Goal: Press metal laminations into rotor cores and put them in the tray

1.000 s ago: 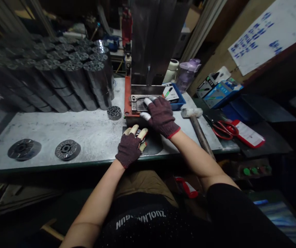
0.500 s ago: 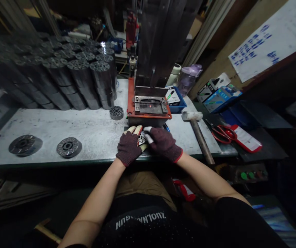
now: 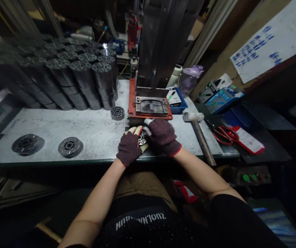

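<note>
My left hand (image 3: 130, 146), in a dark glove with pale fingertips, is wrapped round the left side of a slotted metal disc (image 3: 142, 138) near the bench's front edge. My right hand (image 3: 162, 134), gloved the same way, is curled just right of the disc and above it; whatever its fingers hold is hidden. Directly behind both hands stands an orange-based press fixture (image 3: 151, 106) with a metal plate in its slot. Another disc (image 3: 117, 113) lies to the left of the fixture, and two more discs (image 3: 70, 146) (image 3: 27, 144) lie farther left on the bench.
Stacked metal cylinders (image 3: 101, 82) fill the bench's back left. A hammer (image 3: 202, 139) lies at the right, beside red-handled scissors (image 3: 224, 135). A blue tray (image 3: 180, 108) and a purple bottle (image 3: 190, 79) stand behind. Green buttons (image 3: 250, 177) sit below the bench's right end.
My right hand has moved slightly up toward the fixture, and its fingers look more curled. My left hand stays at the disc. The whole view has shifted slightly.
</note>
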Demonstrator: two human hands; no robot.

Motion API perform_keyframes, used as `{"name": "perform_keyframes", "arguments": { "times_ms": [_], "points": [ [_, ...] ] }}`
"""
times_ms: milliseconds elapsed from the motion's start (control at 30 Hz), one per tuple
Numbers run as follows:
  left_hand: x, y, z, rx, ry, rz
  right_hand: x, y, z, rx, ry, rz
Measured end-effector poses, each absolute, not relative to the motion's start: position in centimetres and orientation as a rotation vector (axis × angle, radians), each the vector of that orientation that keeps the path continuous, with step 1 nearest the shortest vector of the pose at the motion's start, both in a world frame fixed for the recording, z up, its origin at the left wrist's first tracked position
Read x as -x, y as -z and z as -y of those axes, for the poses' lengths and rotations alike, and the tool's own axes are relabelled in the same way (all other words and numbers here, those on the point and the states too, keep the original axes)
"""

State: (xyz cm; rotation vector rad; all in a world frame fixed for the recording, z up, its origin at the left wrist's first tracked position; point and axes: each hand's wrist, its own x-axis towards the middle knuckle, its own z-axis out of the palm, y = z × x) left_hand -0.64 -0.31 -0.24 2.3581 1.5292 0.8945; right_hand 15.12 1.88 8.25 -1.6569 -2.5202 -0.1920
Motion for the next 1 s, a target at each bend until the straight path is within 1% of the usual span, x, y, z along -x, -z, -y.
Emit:
{"name": "perform_keyframes", "arguments": {
  "times_ms": [100,267,400,500,600,700,767,867,1000],
  "points": [
    [0.5,0.4,0.3,-2.343,-0.877,-1.579,-15.8,-8.9,-3.7,1.58,0.413,2.304],
    [0.3,0.1,0.5,-2.313,-0.856,-1.688,-15.2,-8.8,-6.0,1.573,0.407,2.271],
    [0.6,-0.2,0.6,-2.342,-0.844,-1.586,-15.7,-8.1,-6.3,1.616,0.433,2.242],
    [0.8,0.1,0.4,-2.355,-0.865,-1.52,-16.1,-8.8,-6.7,1.554,0.424,2.332],
    [0.9,0.4,0.3,-2.343,-0.87,-1.517,-16.0,-10.1,-6.9,1.536,0.396,2.436],
    [0.8,0.4,0.4,-2.341,-0.873,-1.522,-15.6,-10.7,-6.0,1.634,0.354,2.424],
    [0.7,0.3,0.4,-2.338,-0.871,-1.531,-15.7,-10.1,-4.7,1.677,0.286,2.352],
    [0.7,0.2,0.4,-2.338,-0.856,-1.535,-16.1,-8.1,-2.1,1.618,0.152,2.337],
    [0.8,0.2,0.4,-2.348,-0.86,-1.53,-16.2,-6.6,-0.4,1.579,-0.065,2.671]
  ]
}}
